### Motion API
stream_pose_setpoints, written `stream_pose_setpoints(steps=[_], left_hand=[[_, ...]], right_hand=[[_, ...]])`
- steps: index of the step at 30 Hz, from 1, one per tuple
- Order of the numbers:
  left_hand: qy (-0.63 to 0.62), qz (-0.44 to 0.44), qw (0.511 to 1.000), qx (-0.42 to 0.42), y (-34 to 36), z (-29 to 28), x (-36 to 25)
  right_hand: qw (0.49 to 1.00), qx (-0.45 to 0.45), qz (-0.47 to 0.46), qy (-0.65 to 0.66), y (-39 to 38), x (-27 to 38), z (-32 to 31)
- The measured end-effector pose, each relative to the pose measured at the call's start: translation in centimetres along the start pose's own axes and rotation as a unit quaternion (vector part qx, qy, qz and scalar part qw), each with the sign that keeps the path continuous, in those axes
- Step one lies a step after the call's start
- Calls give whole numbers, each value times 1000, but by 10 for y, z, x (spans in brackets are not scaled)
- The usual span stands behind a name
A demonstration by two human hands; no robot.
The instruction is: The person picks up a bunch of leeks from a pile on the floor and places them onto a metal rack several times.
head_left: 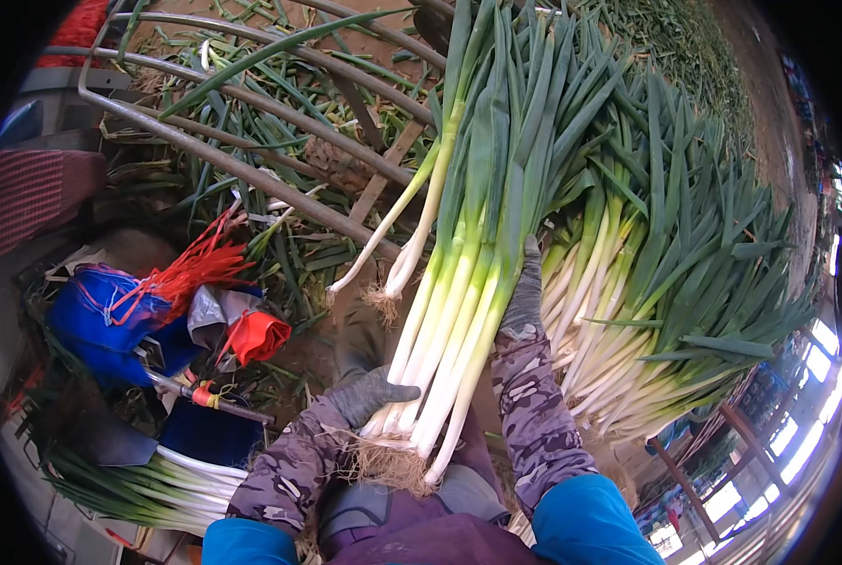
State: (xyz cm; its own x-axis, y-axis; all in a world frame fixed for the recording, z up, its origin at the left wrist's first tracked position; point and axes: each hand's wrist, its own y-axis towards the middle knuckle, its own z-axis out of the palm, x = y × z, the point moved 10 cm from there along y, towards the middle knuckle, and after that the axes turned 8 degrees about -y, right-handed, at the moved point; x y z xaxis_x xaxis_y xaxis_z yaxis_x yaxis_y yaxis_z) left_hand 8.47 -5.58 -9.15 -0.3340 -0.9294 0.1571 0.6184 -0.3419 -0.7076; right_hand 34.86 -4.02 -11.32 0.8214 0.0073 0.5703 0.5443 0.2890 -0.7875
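Observation:
A bundle of long green onions (468, 311) with white stems and bushy roots lies lengthwise before me. My left hand (372, 398), in a grey glove, grips its lower white stems just above the roots. My right hand (524, 292), also gloved, holds the bundle from the right where the stems turn green, its fingers partly hidden behind it. Two thinner, paler stalks (411, 250) stick out at the bundle's upper left. A large heap of green onions (675, 264) lies just right of my right forearm.
A metal tube rack (251, 179) spans the upper left over scattered leaves. At left are a blue container (101, 320), red ties (190, 278), a metal bar with tape (237, 408) and more onions (176, 485). A red checked pad (35, 198) sits at the far left.

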Motion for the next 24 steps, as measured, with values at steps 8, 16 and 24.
stream_pose_setpoints(steps=[8, 16, 24], left_hand=[[23, -35, 999, 9, -2, -7, -6], [97, -7, 995, 4, 8, -22, -18], [554, 371, 674, -317, 103, 57, -200]], right_hand=[[997, 61, -43, -11, 30, -6, 2], [995, 97, -13, 33, 33, -34, 20], [995, 70, -38, 65, 29, -35, 36]])
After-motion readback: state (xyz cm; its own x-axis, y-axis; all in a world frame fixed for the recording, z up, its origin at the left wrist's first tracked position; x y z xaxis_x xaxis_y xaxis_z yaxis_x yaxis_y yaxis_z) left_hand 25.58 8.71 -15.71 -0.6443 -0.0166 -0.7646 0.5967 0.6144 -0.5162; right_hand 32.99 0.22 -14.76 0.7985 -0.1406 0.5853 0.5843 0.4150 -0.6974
